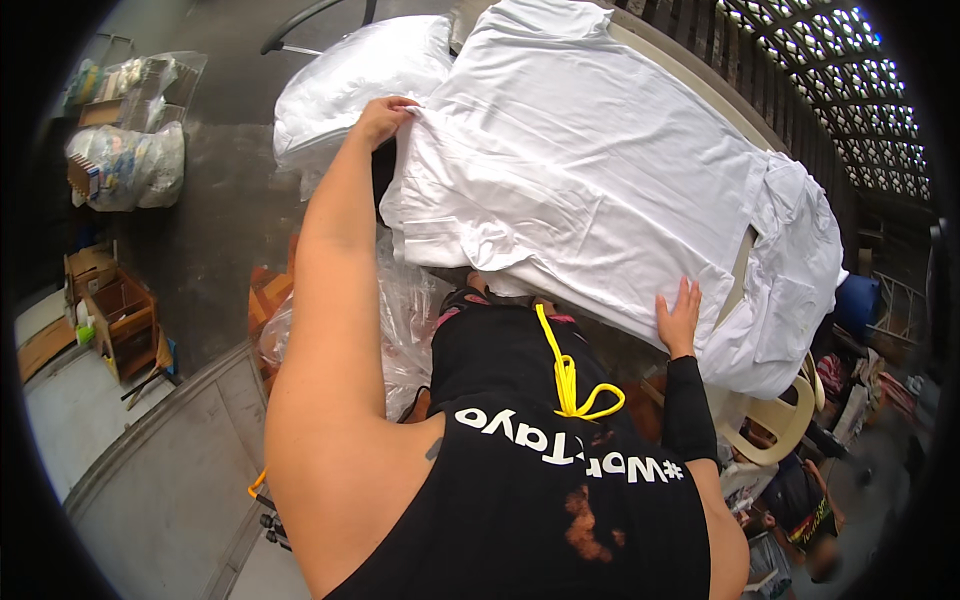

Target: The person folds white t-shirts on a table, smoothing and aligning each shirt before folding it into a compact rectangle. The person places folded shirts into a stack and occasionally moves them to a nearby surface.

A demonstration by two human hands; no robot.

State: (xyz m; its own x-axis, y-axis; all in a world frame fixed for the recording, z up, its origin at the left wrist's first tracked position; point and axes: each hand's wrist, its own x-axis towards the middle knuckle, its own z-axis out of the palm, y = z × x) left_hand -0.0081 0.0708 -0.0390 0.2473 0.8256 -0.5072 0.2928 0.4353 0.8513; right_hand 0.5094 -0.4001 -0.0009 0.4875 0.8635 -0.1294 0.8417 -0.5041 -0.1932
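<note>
While both bare hands attend to one piece, the entry I would make from here runs as follows: one white shirt (600, 150), spread over a pale counter (690, 75) in front of the person, its upper part fairly flat, its near left portion creased and layered, its near edge hanging over toward the body. Left hand (383, 122): at the left border of the cloth, grip pinched on the fabric between thumb and fingers. Right hand (681, 315): at the near right edge, grip released, fingers spread, nothing grasped; whether the palm presses on the cloth I cannot tell. Adjoining, on the right: one second white garment (800, 270), heaped loosely and close against the first. On the left: one white bundle (365, 85) in clear wrapping, just beside the left hand. Handling note, my judgement: hold the pinched border taut, sweep the flat right palm outward from the middle so that the wrinkles run off toward the edge, align the layers before pressing any crease, draw the overhang up evenly, and keep the neighbouring heap from catching under the cloth
</note>
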